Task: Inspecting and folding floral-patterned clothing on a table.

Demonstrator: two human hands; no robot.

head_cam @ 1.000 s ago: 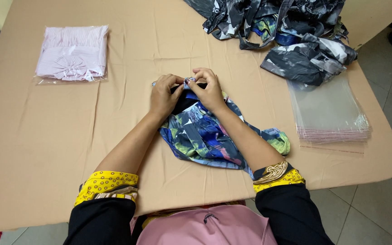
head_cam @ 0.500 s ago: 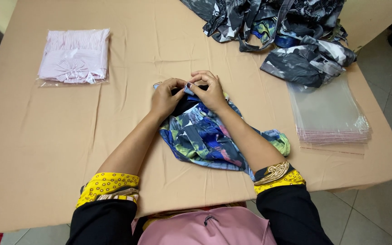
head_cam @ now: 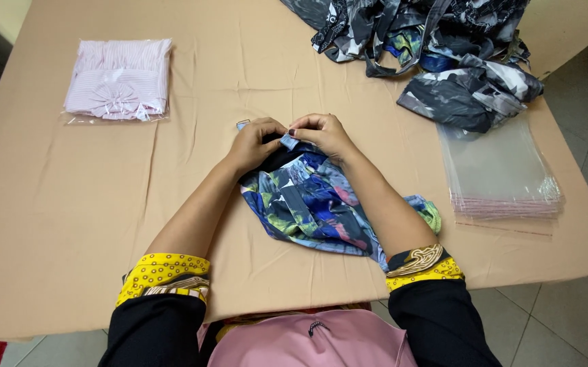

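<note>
Head view, looking straight down at the beige-covered table (head_cam: 56, 258), and both hands are busy at the far edge of a blue patterned fabric piece (head_cam: 314, 207) lying crumpled in front of the person. The left hand (head_cam: 256, 143) and the right hand (head_cam: 324, 132) meet almost knuckle to knuckle, each pinching closed on the same small pale blue strip or hem at the top of that cloth, fingertips pressed tight on it. By the look of it, the step in hand is fiddling with that edge, straightening or folding it, with the bulk of the cloth trailing back between the forearms toward the near table edge. The next move would seem to call for a steady two-handed pinch, so the slippery fabric does not bunch or slide on the tablecloth. Now the count: one blue fabric piece under the hands; one pink item already sealed in a clear bag (head_cam: 118, 80) at the far left, well apart; one stack of empty clear plastic bags (head_cam: 501, 173) to the right, too many and too thin to number; and one heap of dark grey-and-white patterned garments (head_cam: 437, 47) at the far right, how many pieces I cannot tell.
</note>
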